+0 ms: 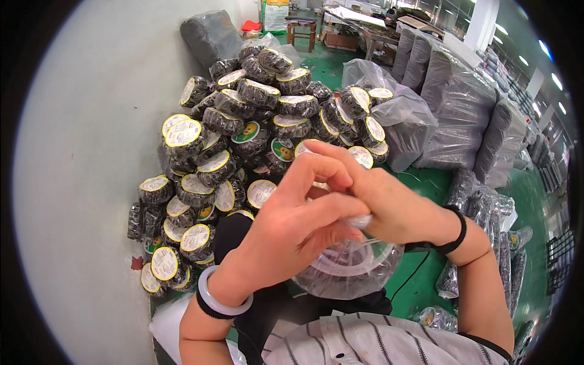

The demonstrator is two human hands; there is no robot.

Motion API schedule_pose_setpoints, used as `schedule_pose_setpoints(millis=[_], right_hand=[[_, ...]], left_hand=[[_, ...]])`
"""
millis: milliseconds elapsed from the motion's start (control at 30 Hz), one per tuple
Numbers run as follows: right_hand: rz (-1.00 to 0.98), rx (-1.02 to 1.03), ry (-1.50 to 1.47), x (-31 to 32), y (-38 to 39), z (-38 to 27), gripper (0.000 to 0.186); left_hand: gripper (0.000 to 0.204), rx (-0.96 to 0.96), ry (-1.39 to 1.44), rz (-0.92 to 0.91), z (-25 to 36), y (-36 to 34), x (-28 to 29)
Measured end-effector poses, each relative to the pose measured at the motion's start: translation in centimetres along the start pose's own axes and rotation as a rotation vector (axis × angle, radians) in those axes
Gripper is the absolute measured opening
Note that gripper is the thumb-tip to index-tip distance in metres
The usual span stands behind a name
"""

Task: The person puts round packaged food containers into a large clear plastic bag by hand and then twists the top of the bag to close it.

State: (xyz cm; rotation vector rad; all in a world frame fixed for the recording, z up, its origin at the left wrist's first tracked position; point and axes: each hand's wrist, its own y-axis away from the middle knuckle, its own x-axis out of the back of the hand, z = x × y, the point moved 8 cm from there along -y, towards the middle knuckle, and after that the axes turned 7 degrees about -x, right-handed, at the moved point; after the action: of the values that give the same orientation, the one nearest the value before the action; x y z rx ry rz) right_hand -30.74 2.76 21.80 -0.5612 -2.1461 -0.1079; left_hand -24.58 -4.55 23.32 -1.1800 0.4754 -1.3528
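Observation:
In front of my lap hangs or rests a clear plastic bag (350, 277) with a pale ring-shaped piece and some green showing through it. Its gathered top runs up between my hands, and a bit of bunched film shows below my right fingers. My left hand (292, 222) has its thumb and fingers curled in at the bag's neck. My right hand (386, 198) is closed there too, its fingers overlapping the left ones. The fingertips hide one another in part.
A large pile of round dark packages with yellow-rimmed labels (258, 94) lies ahead and left, against a white wall (85, 152). Tall wrapped grey bundles (453, 97) stand at the right. Plastic-wrapped rolls (474, 201) lie nearer. A wooden stool (302, 30) stands behind the pile.

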Motion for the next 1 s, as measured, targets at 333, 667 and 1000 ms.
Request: schedule_pose_setpoints(millis=[333,667,1000], right_hand=[[-0.295,-0.036,-0.443,1.0,-0.3,1.8,0.021],[0.406,0.521,0.57,2.3,3.9,-3.6,0.024],[0.913,-0.271,-0.835,-3.2,7.6,24.0,0.041]], left_hand=[[0.062,0.045,-0.162,0.177,0.4,2.5,0.5],[0.013,0.859,0.388,-0.462,-4.4,1.6,-1.0],[0.038,0.511,0.544,0.975,-9.0,16.2,8.9]])
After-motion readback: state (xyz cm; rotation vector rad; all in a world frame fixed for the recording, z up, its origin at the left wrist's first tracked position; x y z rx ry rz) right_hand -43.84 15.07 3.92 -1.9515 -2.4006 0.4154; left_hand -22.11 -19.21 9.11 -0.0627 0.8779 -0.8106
